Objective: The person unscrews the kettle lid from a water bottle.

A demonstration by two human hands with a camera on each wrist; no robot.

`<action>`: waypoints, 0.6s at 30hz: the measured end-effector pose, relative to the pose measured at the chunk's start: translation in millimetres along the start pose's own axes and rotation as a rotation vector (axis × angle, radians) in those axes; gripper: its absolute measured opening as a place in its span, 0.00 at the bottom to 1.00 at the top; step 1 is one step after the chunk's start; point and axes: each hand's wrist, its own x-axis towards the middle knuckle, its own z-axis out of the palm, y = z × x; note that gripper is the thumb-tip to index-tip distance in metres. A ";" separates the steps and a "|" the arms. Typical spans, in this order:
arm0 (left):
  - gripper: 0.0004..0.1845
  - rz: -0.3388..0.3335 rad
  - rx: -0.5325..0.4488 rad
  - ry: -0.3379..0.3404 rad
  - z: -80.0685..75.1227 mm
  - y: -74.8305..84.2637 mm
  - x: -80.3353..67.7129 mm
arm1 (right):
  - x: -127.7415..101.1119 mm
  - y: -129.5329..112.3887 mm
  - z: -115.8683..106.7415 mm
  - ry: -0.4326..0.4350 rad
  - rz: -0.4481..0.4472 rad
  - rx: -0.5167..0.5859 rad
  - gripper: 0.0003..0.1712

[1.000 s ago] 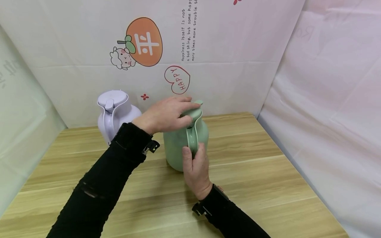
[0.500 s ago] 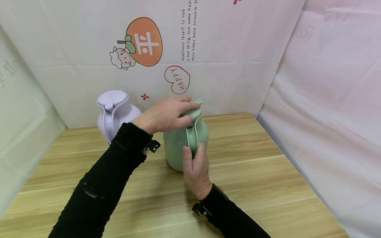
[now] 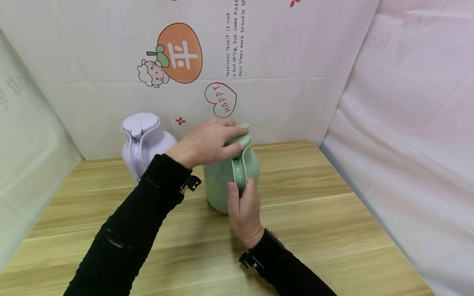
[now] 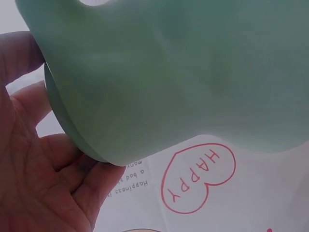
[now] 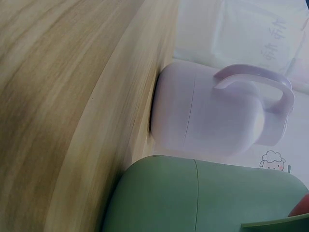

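A pale green jug (image 3: 222, 185) stands upright on the wooden table (image 3: 314, 213), near its middle. My right hand (image 3: 242, 207) grips the jug's handle (image 3: 238, 170) from the near side, thumb up along it. My left hand (image 3: 207, 142) lies over the green lid (image 3: 242, 139), fingers curved around its rim. The left wrist view shows the lid (image 4: 159, 82) very close, with my fingers (image 4: 43, 164) wrapped round its edge. In the right wrist view the green jug's body (image 5: 193, 198) fills the lower part; the hand itself is out of frame.
A lilac jug (image 3: 142, 144) with a closed lid stands at the back left, also seen as the lilac jug (image 5: 217, 116) in the right wrist view. Printed white sheets (image 3: 259, 61) wall the table at the back and both sides. Bare tabletop lies in front and to the right.
Almost nothing has moved. My left hand has shifted very slightly on the green lid; the right hand keeps the same grip on the handle.
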 end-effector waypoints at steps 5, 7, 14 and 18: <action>0.26 -0.002 0.010 0.014 -0.1 1.8 0.2 | -0.2 0.4 0.1 0.000 0.005 -0.004 0.18; 0.26 -0.006 0.014 0.016 -0.1 2.3 0.2 | -0.1 0.1 0.1 0.000 0.004 -0.004 0.18; 0.26 -0.041 0.028 0.014 0.7 4.4 1.1 | -0.1 -0.7 -0.2 -0.002 0.009 -0.002 0.17; 0.27 -0.064 0.034 0.016 0.9 5.9 1.7 | -0.1 -0.7 -0.2 0.000 0.006 -0.004 0.17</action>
